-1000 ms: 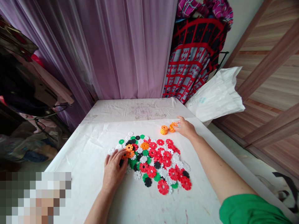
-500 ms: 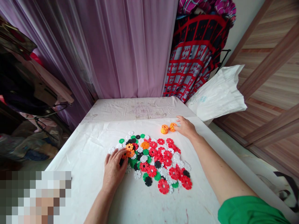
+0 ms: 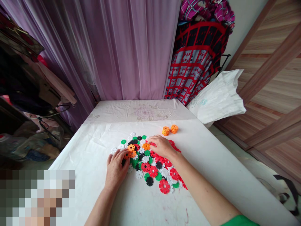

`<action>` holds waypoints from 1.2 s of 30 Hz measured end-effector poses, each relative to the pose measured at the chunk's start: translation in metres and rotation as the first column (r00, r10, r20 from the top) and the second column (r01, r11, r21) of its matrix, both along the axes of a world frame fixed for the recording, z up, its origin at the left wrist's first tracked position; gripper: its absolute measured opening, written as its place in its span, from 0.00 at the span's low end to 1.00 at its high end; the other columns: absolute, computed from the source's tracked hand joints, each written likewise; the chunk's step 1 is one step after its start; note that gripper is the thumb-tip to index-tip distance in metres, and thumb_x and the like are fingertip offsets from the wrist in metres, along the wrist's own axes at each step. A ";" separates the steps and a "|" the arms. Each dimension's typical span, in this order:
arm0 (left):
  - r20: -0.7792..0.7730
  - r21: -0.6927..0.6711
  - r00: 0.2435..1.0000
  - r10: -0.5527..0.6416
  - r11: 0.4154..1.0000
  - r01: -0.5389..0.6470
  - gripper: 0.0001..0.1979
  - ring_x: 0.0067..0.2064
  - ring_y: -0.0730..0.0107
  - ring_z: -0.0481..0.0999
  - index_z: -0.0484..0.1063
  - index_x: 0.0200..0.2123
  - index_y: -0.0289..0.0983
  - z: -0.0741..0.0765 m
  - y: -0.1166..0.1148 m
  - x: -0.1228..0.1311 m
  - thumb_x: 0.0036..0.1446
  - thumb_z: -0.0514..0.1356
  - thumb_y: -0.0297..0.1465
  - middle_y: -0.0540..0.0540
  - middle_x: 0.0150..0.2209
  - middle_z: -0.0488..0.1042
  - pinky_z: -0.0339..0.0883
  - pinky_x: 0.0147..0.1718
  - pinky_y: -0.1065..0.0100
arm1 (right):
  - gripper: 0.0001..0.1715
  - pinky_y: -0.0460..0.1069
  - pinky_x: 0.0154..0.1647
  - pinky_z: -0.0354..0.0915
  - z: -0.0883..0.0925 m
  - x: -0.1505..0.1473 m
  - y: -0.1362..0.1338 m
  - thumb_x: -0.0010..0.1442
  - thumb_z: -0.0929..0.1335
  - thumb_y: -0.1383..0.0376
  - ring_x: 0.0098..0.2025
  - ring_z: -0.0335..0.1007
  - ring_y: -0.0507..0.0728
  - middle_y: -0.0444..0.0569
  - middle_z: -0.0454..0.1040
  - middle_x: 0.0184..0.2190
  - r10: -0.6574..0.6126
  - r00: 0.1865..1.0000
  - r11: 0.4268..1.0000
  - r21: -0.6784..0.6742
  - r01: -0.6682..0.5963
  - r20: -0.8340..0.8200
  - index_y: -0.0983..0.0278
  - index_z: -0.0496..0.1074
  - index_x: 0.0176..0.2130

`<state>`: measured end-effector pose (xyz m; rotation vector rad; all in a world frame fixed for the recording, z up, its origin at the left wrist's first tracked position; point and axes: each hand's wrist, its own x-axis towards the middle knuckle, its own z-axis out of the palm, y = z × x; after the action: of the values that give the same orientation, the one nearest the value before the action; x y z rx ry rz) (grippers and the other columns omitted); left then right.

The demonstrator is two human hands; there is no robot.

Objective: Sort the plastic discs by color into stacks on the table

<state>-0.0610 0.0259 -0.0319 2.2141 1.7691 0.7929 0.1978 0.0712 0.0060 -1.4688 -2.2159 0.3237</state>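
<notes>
Flower-shaped plastic discs in red, white, green, black and orange lie in a loose pile on the white-covered table [image 3: 94, 157]. At the pile's left side, my left hand [image 3: 117, 166] rests with its fingers spread, the tips touching orange discs [image 3: 131, 148]. My right hand [image 3: 162, 146] reaches over the top of the pile, fingers apart, beside a single orange disc [image 3: 146, 146]; its palm and forearm cover some of the red discs [image 3: 153, 171]. Behind the pile stand two short stacks of orange discs, a left stack [image 3: 165, 131] and a right stack [image 3: 174, 129].
A white bag [image 3: 218, 97] leans at the table's right far corner. Purple curtains [image 3: 131, 50] hang behind the table. Clothes on a rack [image 3: 44, 84] stand to the left, and a wooden wardrobe [image 3: 263, 81] is at the right.
My right hand has come away from the right orange stack, moving left and nearer to me, over the pile. My left hand has stayed at almost the same spot.
</notes>
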 end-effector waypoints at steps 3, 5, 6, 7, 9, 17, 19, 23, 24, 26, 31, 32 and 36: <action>0.006 -0.002 1.000 0.010 1.000 -0.009 0.16 0.64 0.54 0.66 0.73 0.51 0.47 0.000 0.000 0.001 0.62 0.54 0.35 0.47 0.57 0.75 0.52 0.63 0.44 | 0.22 0.52 0.58 0.64 -0.001 -0.011 -0.002 0.52 0.67 0.76 0.56 0.69 0.57 0.45 0.77 0.53 0.077 0.996 0.994 -0.077 -0.073 0.051 0.57 0.78 0.44; 0.012 -0.001 1.000 0.016 1.000 -0.016 0.16 0.64 0.54 0.66 0.73 0.52 0.47 0.001 0.000 0.002 0.62 0.54 0.35 0.47 0.58 0.74 0.52 0.63 0.44 | 0.24 0.52 0.58 0.64 0.000 -0.013 -0.002 0.52 0.67 0.76 0.56 0.69 0.57 0.45 0.77 0.53 0.083 0.994 0.990 -0.123 -0.074 0.070 0.56 0.78 0.45; 0.014 -0.001 1.000 0.017 1.000 -0.017 0.16 0.64 0.54 0.66 0.73 0.52 0.47 0.001 -0.001 0.002 0.62 0.54 0.35 0.46 0.58 0.74 0.51 0.63 0.44 | 0.24 0.52 0.58 0.63 0.000 -0.013 -0.001 0.52 0.67 0.76 0.56 0.69 0.57 0.45 0.77 0.53 0.076 0.994 0.989 -0.136 -0.065 0.076 0.56 0.77 0.45; 0.014 -0.001 1.000 0.018 1.000 -0.018 0.16 0.64 0.54 0.66 0.72 0.52 0.47 0.002 -0.001 0.002 0.62 0.54 0.35 0.46 0.59 0.74 0.51 0.63 0.44 | 0.24 0.52 0.58 0.63 0.000 -0.013 -0.001 0.52 0.67 0.76 0.56 0.69 0.57 0.46 0.76 0.53 0.067 0.994 0.988 -0.143 -0.055 0.082 0.56 0.77 0.46; 0.015 0.001 1.000 0.021 1.000 -0.021 0.17 0.64 0.54 0.66 0.72 0.52 0.46 0.002 -0.001 0.002 0.62 0.54 0.34 0.46 0.59 0.73 0.51 0.63 0.43 | 0.26 0.52 0.58 0.63 -0.001 -0.014 0.000 0.52 0.67 0.74 0.56 0.68 0.57 0.48 0.75 0.54 0.045 0.994 0.989 -0.142 -0.031 0.096 0.57 0.75 0.49; 0.004 -0.009 1.000 0.018 1.000 -0.018 0.16 0.64 0.53 0.66 0.72 0.52 0.47 0.003 -0.001 0.002 0.62 0.54 0.35 0.47 0.59 0.73 0.52 0.62 0.43 | 0.33 0.51 0.51 0.65 -0.002 -0.007 -0.008 0.53 0.70 0.67 0.50 0.72 0.59 0.53 0.75 0.52 -0.111 0.993 0.982 -0.146 0.116 0.042 0.60 0.66 0.58; 0.004 -0.009 1.000 0.016 1.000 -0.016 0.16 0.64 0.53 0.66 0.72 0.52 0.47 0.002 -0.001 0.002 0.62 0.54 0.35 0.47 0.59 0.73 0.52 0.62 0.43 | 0.32 0.51 0.51 0.66 0.000 0.008 -0.008 0.53 0.70 0.66 0.49 0.73 0.58 0.51 0.76 0.51 -0.162 0.987 0.978 -0.133 0.159 -0.009 0.59 0.66 0.58; 0.001 -0.012 1.000 0.016 1.000 -0.016 0.16 0.64 0.53 0.66 0.72 0.52 0.47 0.002 -0.001 0.002 0.63 0.54 0.35 0.47 0.59 0.73 0.52 0.62 0.44 | 0.33 0.52 0.48 0.67 0.003 0.057 0.006 0.51 0.72 0.65 0.44 0.75 0.57 0.49 0.77 0.47 -0.326 0.943 0.945 -0.037 0.324 -0.061 0.59 0.66 0.56; 0.000 -0.008 1.000 0.017 1.000 -0.017 0.16 0.64 0.54 0.66 0.73 0.52 0.47 0.002 -0.001 0.001 0.63 0.54 0.35 0.47 0.59 0.73 0.52 0.62 0.44 | 0.33 0.51 0.47 0.68 0.004 0.071 0.011 0.50 0.72 0.65 0.44 0.75 0.56 0.48 0.78 0.46 -0.385 0.921 0.923 -0.014 0.385 -0.064 0.59 0.66 0.56; 0.000 0.001 1.000 0.016 1.000 -0.016 0.16 0.64 0.54 0.66 0.73 0.51 0.47 0.002 -0.001 0.001 0.63 0.54 0.35 0.47 0.59 0.74 0.53 0.62 0.45 | 0.33 0.51 0.46 0.68 0.006 0.099 0.022 0.50 0.72 0.64 0.44 0.75 0.57 0.48 0.78 0.45 -0.498 0.865 0.866 0.023 0.500 -0.054 0.59 0.66 0.55; -0.013 0.002 1.000 0.005 1.000 -0.005 0.16 0.64 0.54 0.66 0.73 0.52 0.48 0.001 0.000 -0.001 0.63 0.53 0.36 0.47 0.59 0.73 0.53 0.62 0.44 | 0.34 0.51 0.44 0.67 0.010 0.142 0.045 0.49 0.72 0.62 0.44 0.75 0.58 0.49 0.78 0.45 -0.613 0.790 0.790 -0.012 0.613 0.015 0.61 0.66 0.55; -0.015 0.001 1.000 0.005 1.000 -0.005 0.16 0.64 0.54 0.66 0.73 0.52 0.48 0.000 0.000 -0.001 0.63 0.53 0.36 0.47 0.59 0.73 0.53 0.62 0.44 | 0.35 0.50 0.43 0.67 0.009 0.146 0.048 0.49 0.72 0.62 0.44 0.75 0.58 0.49 0.78 0.45 -0.610 0.792 0.792 -0.012 0.610 0.020 0.61 0.65 0.56; -0.012 0.016 1.000 0.013 1.000 -0.013 0.16 0.63 0.54 0.67 0.73 0.52 0.48 -0.002 0.001 -0.002 0.63 0.54 0.37 0.47 0.58 0.74 0.53 0.62 0.44 | 0.35 0.50 0.42 0.67 0.003 0.150 0.055 0.48 0.72 0.61 0.44 0.75 0.58 0.48 0.78 0.44 -0.579 0.815 0.815 -0.002 0.580 0.029 0.60 0.66 0.55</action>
<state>-0.0630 0.0268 -0.0344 2.2243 1.7906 0.8004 0.3474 0.1265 0.0086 -2.0690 -1.6609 0.1079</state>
